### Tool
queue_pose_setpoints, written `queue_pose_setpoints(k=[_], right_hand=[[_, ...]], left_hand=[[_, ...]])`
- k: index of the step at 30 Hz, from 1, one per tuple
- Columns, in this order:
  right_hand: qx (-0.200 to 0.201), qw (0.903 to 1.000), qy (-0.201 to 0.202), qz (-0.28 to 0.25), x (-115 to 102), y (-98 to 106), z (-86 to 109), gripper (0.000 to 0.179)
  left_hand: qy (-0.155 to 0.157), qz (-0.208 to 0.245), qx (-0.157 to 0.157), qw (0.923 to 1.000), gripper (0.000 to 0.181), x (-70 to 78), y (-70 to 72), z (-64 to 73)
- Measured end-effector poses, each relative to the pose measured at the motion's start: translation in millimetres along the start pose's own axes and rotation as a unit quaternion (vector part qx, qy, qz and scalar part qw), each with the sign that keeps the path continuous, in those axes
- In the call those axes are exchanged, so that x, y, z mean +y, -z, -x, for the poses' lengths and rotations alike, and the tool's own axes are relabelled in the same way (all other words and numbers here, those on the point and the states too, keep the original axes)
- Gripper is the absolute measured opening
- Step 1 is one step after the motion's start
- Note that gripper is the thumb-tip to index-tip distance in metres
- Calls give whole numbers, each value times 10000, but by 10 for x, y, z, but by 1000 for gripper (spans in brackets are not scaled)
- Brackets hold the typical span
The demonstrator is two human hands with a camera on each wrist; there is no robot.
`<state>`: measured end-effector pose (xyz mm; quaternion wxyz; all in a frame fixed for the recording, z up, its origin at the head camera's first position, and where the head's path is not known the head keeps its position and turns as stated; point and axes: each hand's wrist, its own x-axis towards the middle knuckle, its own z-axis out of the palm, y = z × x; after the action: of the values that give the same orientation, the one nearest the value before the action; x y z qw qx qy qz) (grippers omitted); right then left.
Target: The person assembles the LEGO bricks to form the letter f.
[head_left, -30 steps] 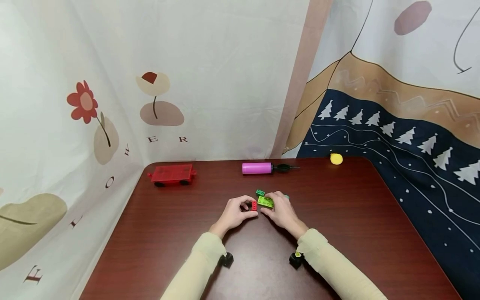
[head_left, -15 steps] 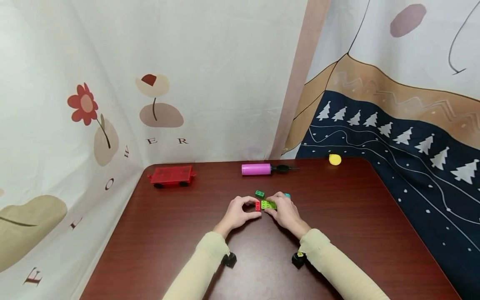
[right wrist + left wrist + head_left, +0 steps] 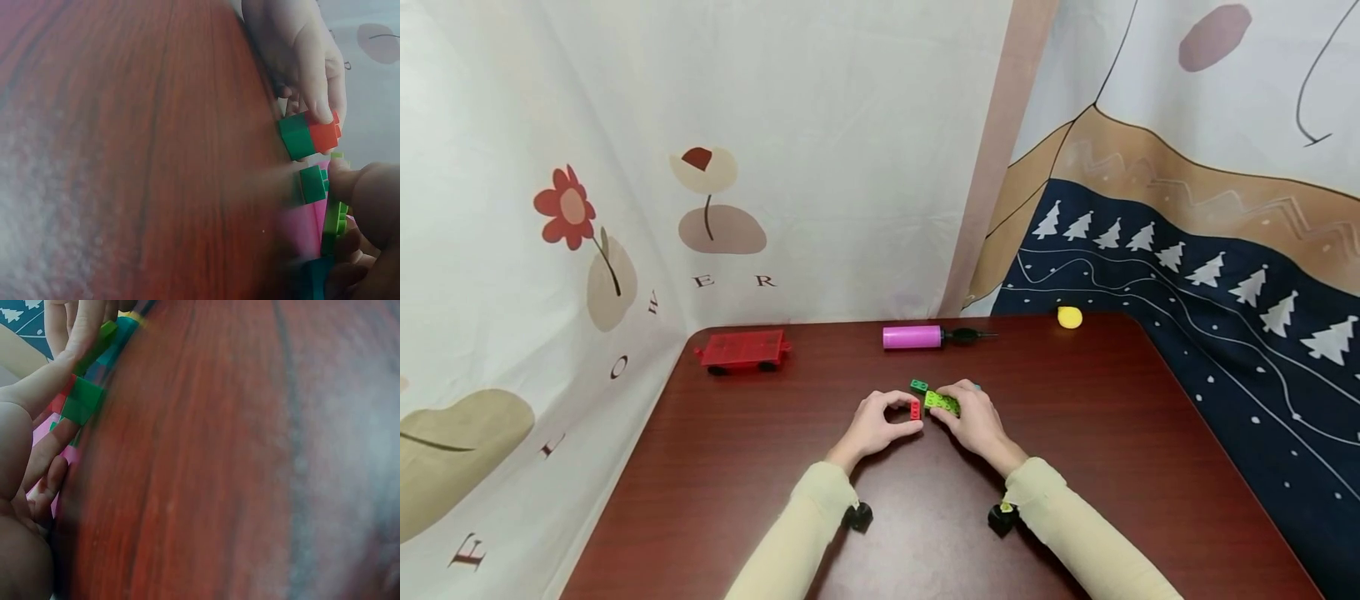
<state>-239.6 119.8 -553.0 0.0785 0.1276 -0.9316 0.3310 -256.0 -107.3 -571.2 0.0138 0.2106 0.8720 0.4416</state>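
Note:
My left hand [image 3: 872, 425] pinches a red toy brick [image 3: 915, 410] between thumb and fingers. In the right wrist view, a green brick [image 3: 297, 139] is joined beneath that red one. Close on the right, my right hand [image 3: 976, 421] grips a longer lime-green brick [image 3: 940, 402] by its sides, partly covered by the fingers. A gap separates the lime-green brick from the red one. Just behind them a small green brick [image 3: 918, 386] sits on the table. A teal brick [image 3: 317, 278] is mostly hidden behind my right hand in the head view.
Along the back of the brown table [image 3: 820, 367] stand a red wheeled toy wagon [image 3: 743, 350] at left and a pink-purple hand pump [image 3: 913, 337] at centre. A yellow object [image 3: 1070, 317] lies at the back right. Printed curtains hang behind the table.
My left hand has shifted slightly right with the red brick. The lime-green brick came nearer the red one, straightened, then tilted and moved back slightly. The teal brick has become more hidden.

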Motion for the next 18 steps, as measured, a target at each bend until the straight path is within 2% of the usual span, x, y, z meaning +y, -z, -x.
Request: queue_pose_setpoints(k=[8,13,18], right_hand=[[306,9973,592,-318,5,15,-6,33],[495,9921,1061,-445,-8,18,-20,32],[609,9860,1446,-569,-32,6,-30,33]], left_hand=[[45,-10,34,10000,37,5,-13,1],[179,52,7,9998,37,-7,-22,-3],[153,79,25,9998,39,-18,-27,1]])
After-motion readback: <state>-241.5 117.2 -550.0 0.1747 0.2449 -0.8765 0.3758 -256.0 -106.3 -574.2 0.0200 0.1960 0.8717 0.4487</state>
